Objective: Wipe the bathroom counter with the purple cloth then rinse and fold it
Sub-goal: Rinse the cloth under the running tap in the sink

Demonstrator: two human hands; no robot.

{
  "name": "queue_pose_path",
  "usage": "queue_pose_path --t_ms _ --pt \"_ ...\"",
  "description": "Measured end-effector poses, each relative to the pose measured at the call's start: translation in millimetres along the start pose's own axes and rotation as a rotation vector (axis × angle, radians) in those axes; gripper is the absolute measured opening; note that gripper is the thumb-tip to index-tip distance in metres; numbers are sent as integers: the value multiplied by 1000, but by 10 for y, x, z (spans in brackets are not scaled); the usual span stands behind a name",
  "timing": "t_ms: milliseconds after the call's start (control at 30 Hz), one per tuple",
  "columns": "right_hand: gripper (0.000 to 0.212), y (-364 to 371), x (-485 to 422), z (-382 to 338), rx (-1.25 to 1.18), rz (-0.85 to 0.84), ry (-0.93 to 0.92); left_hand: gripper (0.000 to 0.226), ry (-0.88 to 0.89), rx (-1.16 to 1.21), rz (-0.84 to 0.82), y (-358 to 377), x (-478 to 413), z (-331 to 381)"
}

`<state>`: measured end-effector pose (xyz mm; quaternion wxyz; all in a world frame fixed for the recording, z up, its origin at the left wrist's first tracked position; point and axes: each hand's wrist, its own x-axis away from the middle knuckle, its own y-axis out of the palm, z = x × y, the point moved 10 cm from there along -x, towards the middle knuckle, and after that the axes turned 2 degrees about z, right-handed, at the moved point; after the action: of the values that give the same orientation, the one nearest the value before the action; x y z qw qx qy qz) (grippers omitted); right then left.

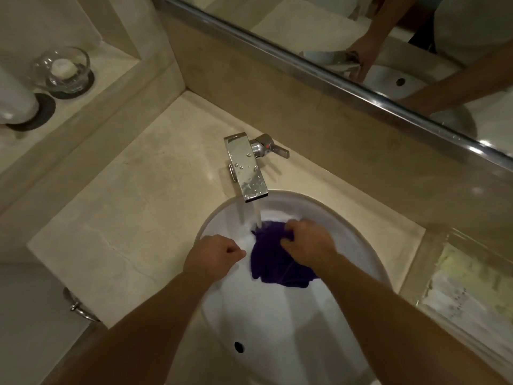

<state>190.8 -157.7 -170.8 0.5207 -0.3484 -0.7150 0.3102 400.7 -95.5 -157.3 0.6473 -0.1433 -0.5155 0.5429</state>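
Observation:
The purple cloth (270,262) lies bunched in the white sink basin (277,329), just under the running stream from the chrome faucet (247,170). My right hand (306,240) presses down on the cloth's upper part, fingers curled into the fabric. My left hand (215,255) hovers over the basin's left rim, fingers curled in a loose fist, apart from the cloth and holding nothing. The beige marble counter (133,207) surrounds the sink.
A glass dish with a white soap (62,69) and a white container (14,98) stand on the raised ledge at far left. A mirror (388,37) runs along the back wall. A clear tray (469,287) sits on the counter at right. A metal handle (79,305) juts out below the counter's left edge.

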Motion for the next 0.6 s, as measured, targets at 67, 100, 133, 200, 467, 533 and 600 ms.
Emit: queue_pose_path --t_ms 67,100,133,200,467,533,600 --pt "71 493 -6 184 -44 -133 103 23 9 2 -5 66 -8 -1" --pt "86 670 -24 254 -114 -162 160 23 3 10 -8 101 2 -25" --pt "94 795 -47 299 -194 -171 208 25 -6 19 -16 137 16 -60" --pt "88 913 -106 363 -271 -120 261 26 -31 19 -43 223 44 -162" --pt "16 344 -214 -53 -537 95 94 45 -145 74 -94 386 58 -221" --pt "16 176 -186 -294 -871 68 70 65 -139 154 -101 459 49 -135" --pt "20 63 -131 -523 -1197 -5 48 70 -111 360 -71 458 29 -2"
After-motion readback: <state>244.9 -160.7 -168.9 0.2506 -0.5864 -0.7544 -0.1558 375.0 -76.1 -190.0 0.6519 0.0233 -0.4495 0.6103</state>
